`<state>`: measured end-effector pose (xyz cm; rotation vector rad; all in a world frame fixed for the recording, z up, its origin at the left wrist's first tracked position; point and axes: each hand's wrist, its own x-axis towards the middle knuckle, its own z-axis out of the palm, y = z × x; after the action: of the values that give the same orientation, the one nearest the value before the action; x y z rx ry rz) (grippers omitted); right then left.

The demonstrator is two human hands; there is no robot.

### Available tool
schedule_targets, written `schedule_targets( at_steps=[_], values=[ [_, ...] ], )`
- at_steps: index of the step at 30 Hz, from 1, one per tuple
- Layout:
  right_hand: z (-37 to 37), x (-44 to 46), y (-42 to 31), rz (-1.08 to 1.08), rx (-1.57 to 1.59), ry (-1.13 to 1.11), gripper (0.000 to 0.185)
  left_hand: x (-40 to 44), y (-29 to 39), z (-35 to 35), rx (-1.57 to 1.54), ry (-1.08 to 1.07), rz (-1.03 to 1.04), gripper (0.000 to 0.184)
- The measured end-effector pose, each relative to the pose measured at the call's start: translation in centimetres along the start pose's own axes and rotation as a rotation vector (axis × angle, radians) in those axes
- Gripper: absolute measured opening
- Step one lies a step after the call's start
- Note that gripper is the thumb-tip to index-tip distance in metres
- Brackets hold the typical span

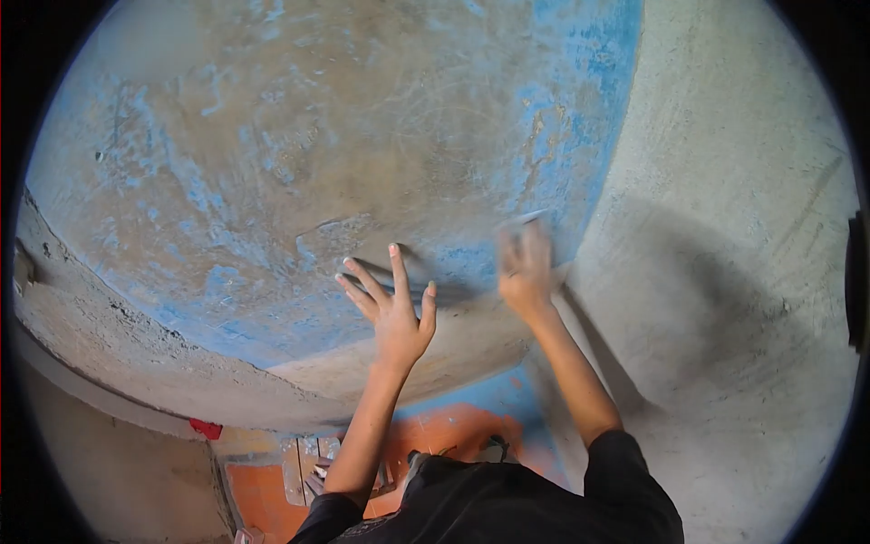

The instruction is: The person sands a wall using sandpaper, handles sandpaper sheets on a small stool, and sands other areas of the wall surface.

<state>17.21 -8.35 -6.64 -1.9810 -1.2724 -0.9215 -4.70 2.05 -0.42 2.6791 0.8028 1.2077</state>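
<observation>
Dark shirt below, patchy blue wall beyond.
Right hand, blurred, seems closed on a thin pale piece at the wall's lower right; I judge it light and stiff, perhaps sharp along its edge, best pinched flat from behind. Left hand has its grip spread wide, holding nothing, by the wall, contact unclear. Worn blue paint bares brownish, scratched plaster, likely hard and gritty; a rough grey wall adjoins, above an orange floor.
</observation>
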Motion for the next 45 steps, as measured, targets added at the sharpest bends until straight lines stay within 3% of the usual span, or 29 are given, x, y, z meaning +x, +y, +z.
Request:
schedule_targets(
  at_steps=[1, 4, 5, 8, 9, 12, 13, 16, 17, 20, 21, 24, 25, 28, 29, 32, 36, 37, 40, 45],
  values=[
    [0.8, 0.2, -0.2, 0.382, 0.256, 0.224, 0.067, -0.1, 0.1, 0.4, 0.013, -0.006, 0.015, 0.076],
    [1.9, -1.2, -2.1, 0.24, 0.238, 0.132, 0.061, -0.3, 0.9, 1.4, 0.04, -0.026, 0.032, 0.073],
    [1.3, -2.2, -1.6, -0.05, 0.128, -0.138, 0.056, -0.3, 1.0, 1.4, 0.057, -0.03, 0.047, 0.072],
    [2.1, -1.4, 0.2, 0.202, 0.221, 0.121, 0.054, -0.5, 0.5, 1.6, 0.082, 0.002, 0.084, 0.071],
    [1.8, 0.3, -1.1, 0.429, 0.341, 0.347, 0.053, -0.7, 0.1, 1.7, 0.057, 0.015, 0.078, 0.072],
    [2.7, -1.2, -3.1, 0.056, 0.209, 0.166, 0.051, -1.5, -0.9, 1.4, 0.057, 0.01, 0.058, 0.072],
    [2.4, -2.0, -2.7, -0.148, 0.145, -0.013, 0.052, -1.7, -1.3, 1.3, 0.052, -0.007, 0.051, 0.072],
    [2.4, -0.4, -2.5, 0.327, 0.422, 0.216, 0.054, -2.2, -2.4, 0.5, 0.054, -0.021, 0.024, 0.07],
    [2.4, 1.3, -3.8, 0.562, 0.633, 0.463, 0.056, -2.4, -2.8, 0.2, 0.06, -0.02, 0.014, 0.07],
    [5.0, -0.9, -7.2, 0.3, 0.412, 0.277, 0.056, -2.8, -4.1, -0.6, 0.058, 0.0, -0.016, 0.068],
    [5.0, -2.3, -7.2, 0.051, 0.312, 0.077, 0.056, -2.9, -4.6, -1.0, 0.055, 0.006, -0.023, 0.067],
    [5.4, -0.3, -6.4, -0.016, 0.104, 0.226, 0.057, -3.4, -6.7, -2.8, 0.069, 0.044, -0.045, 0.066],
    [4.5, 1.6, -8.1, 0.324, 0.38, 0.329, 0.054, -3.6, -7.6, -3.6, 0.087, 0.037, -0.052, 0.066],
    [4.4, 3.5, -13.9, 0.392, 0.426, 0.416, 0.055, -4.4, -10.1, -5.2, 0.089, 0.048, -0.041, 0.065],
    [5.0, 2.8, -14.9, 0.08, 0.313, 0.312, 0.057, -4.6, -10.7, -5.7, 0.068, 0.04, -0.038, 0.064],
    [5.7, 2.5, -17.8, -0.428, 0.035, 0.06, 0.056, -5.5, -13.3, -7.8, 0.11, 0.005, -0.018, 0.063],
    [6.9, 4.5, -24.9, 0.133, 0.325, 0.419, 0.057, -7.0, -17.6, -10.8, 0.115, -0.074, 0.004, 0.063],
    [7.7, 4.3, -28.1, 0.223, 0.321, 0.416, 0.059, -7.3, -18.4, -11.7, 0.105, -0.098, 0.016, 0.063],
    [8.8, 1.0, -32.3, -0.285, 0.108, -0.05, 0.06, -8.8, -20.9, -13.5, 0.087, -0.132, 0.006, 0.065],
    [6.9, -0.5, -36.7, -0.161, 0.252, -0.004, 0.055, -12.6, -24.4, -14.9, -0.023, -0.145, -0.051, 0.066]
  ],
)
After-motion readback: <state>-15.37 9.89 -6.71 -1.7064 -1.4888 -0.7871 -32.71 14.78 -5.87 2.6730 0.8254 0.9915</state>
